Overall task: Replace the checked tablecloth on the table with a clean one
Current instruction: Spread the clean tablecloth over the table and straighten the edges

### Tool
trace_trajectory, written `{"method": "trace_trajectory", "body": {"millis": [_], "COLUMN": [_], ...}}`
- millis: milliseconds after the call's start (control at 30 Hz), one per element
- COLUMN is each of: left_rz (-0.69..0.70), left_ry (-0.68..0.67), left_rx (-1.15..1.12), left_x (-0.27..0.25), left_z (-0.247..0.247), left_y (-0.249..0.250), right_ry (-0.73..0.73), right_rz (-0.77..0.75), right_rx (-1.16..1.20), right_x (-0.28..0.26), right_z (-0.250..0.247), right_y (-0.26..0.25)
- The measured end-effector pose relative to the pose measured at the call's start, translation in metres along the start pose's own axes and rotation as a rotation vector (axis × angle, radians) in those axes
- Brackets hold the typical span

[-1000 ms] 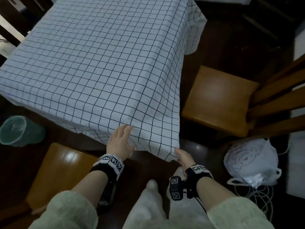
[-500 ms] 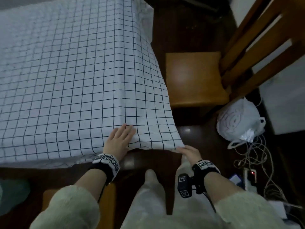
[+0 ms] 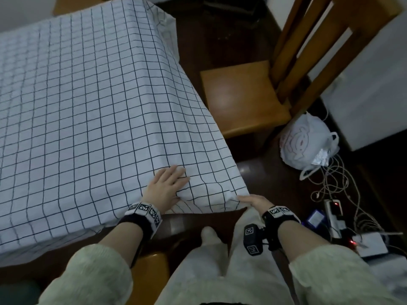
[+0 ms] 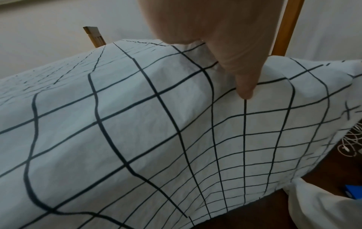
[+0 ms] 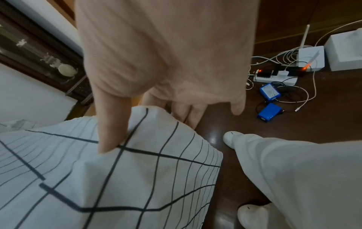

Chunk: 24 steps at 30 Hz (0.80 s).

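Checked tablecloth (image 3: 92,111) lies spread over the whole surface, white w/ dark grid lines, edges hanging down on the near and right sides. Near right corner is where both hands work.

Left hand (image 3: 166,187) lies flat on top of the cloth just inside that corner, fingers straight and together, palm pressing the fabric; small wrinkles fan out from under it. In the left wrist view the thumb (image 4: 245,86) points down into the cloth, fabric dimpled at its tip. Nothing grasped by it, just pressing.

Right hand (image 3: 253,201) is at the very corner tip, below the surface edge. Right wrist view: thumb (image 5: 109,131) lies on the outer face of the cloth while the other fingers (image 5: 188,113) go behind the fold, so it pinches the corner, though the contact behind is partly hidden and prob. light. Corner peaks up slightly betw. thumb and fingers.

Around: wooden chair (image 3: 244,95) just right of the surface, seat facing it. White plastic bag (image 3: 306,144) on the dark floor near the chair leg. Further right a power strip (image 3: 332,214) w/ tangled cables, two blue boxes (image 5: 269,91) beside it. Person's pale trousers and slippers below the corner.
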<state>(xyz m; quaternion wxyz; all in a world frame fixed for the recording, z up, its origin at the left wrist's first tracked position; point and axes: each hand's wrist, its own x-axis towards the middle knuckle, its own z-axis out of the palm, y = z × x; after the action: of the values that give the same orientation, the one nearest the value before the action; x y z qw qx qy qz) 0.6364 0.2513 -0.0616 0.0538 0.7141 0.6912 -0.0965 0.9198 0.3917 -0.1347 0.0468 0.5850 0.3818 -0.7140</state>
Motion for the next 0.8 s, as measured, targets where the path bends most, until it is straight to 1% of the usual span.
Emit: {"method": "trace_trajectory", "body": {"millis": [67,133,200,267,333,433,600,700,800], "left_rz": [0.018,0.027,0.033,0.046,0.061,0.097,0.15,0.167,0.186], "left_ry": [-0.003,-0.023,-0.023,-0.018,-0.015,0.01,0.042,0.044,0.059], "left_rx": [-0.001,-0.011,-0.027,-0.054,-0.063,-0.06,-0.059,-0.066,-0.071], "left_x": [-0.001,-0.002,-0.003,-0.003,-0.002,0.0,0.006,0.008,0.01], "left_z": [0.0,0.001,0.002,0.002,0.002,0.0,0.0,-0.002,-0.004], "left_y": [-0.003,-0.006,-0.009,-0.01,-0.01,-0.01,-0.013,-0.014,-0.012], "right_ry": [0.008,0.076,0.113,0.119,0.162,0.22,0.215,0.195,0.16], "right_rz": [-0.004,-0.02,-0.039,-0.046,-0.053,-0.062,-0.034,-0.031,0.003], "right_rx": [0.073,0.174,0.215,0.185,0.152,0.161,0.189,0.238,0.248], "right_x": [-0.004,0.006,0.01,0.007,0.004,0.008,-0.013,-0.007,-0.005], "right_z": [-0.001,-0.003,-0.006,-0.006,-0.007,-0.006,0.002,-0.001,-0.004], "right_y": [0.005,0.019,0.027,0.027,0.026,0.026,0.013,0.017,0.019]}}
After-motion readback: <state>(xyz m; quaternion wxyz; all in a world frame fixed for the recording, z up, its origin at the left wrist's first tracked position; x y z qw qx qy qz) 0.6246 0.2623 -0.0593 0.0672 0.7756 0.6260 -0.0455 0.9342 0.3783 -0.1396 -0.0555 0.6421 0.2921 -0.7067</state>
